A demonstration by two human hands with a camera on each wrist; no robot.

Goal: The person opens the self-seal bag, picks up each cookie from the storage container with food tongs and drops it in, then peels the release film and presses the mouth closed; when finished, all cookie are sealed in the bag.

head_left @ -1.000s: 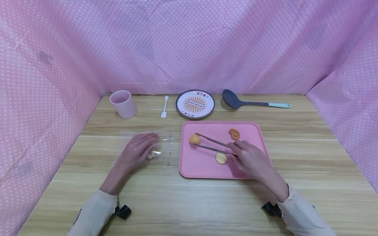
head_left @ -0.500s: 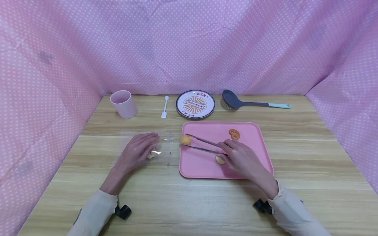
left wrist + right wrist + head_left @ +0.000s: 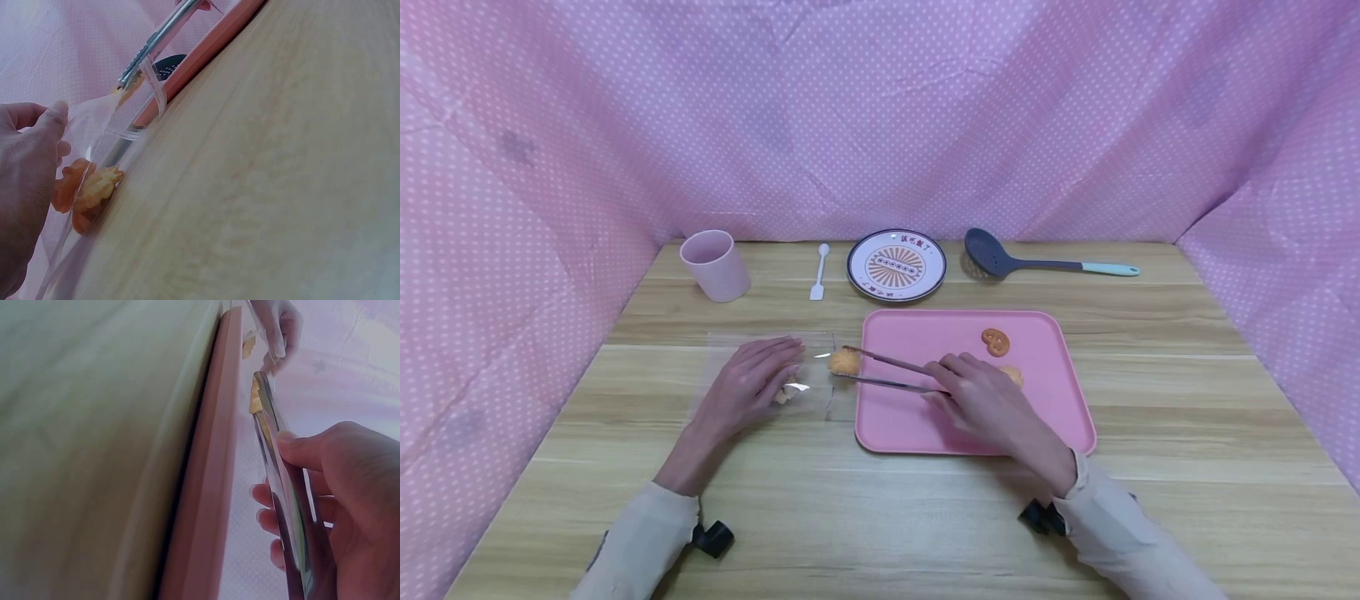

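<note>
My left hand [image 3: 748, 383] pinches the upper layer of a clear plastic bag [image 3: 94, 115] between thumb and fingers, holding its mouth apart. Several cookies [image 3: 97, 189] lie inside the bag, on the table. My right hand [image 3: 985, 404] grips metal tongs [image 3: 887, 382], thumb on one arm and fingers round the other. Between the tong tips sits a golden round cookie [image 3: 842, 362], at the bag's mouth just past the left rim of a pink tray [image 3: 917, 433]. On that tray lie a pretzel-shaped cookie [image 3: 996, 342] and another cookie [image 3: 1013, 375], partly covered by my right hand.
Along the back stand a pink cup [image 3: 718, 271], a small white spatula-like stick [image 3: 820, 273], a patterned plate [image 3: 896, 265] and a dark slotted spoon [image 3: 992, 254] with a mint handle end. Pink dotted cloth [image 3: 880, 117] hangs behind the wooden table [image 3: 835, 517].
My right hand has carried the tongs and their cookie leftward, from over the tray to the bag's mouth. A pale cookie is now hidden under this hand. The left hand stays put.
</note>
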